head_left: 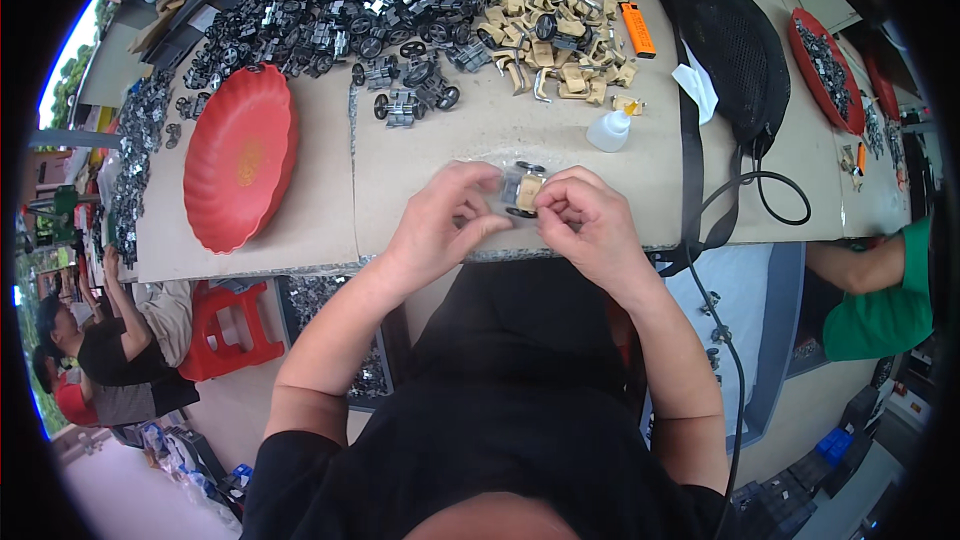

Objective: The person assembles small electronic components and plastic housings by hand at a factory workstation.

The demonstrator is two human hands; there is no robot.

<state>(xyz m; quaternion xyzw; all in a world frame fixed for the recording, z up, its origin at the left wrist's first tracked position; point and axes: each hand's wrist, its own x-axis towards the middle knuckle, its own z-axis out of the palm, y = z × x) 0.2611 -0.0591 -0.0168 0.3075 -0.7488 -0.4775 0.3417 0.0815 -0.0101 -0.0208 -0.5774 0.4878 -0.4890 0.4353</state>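
Note:
Just in from the table's near edge is a small toy vehicle chassis [508, 185] with black wheels and a beige piece [529, 191] on it, slightly blurred. My left hand [447, 218] curls around its left end, with index finger and thumb at its sides. On the other side, my right hand [592, 225] is closed, its thumb and forefinger pinching the right edge of the beige piece. Beyond my right hand stands a small white squeeze bottle [609, 130] with a yellow tip. Several loose black chassis [400, 108] lie farther off, ahead of my hands.
Across the back lie a large heap of black chassis [330, 15] and a pile of beige parts [565, 30]. A red scalloped tray [240, 160] rests at left. Toward the right are an orange lighter [637, 30], a black bag [735, 50] and a cable [728, 330]. Other people sit at both sides.

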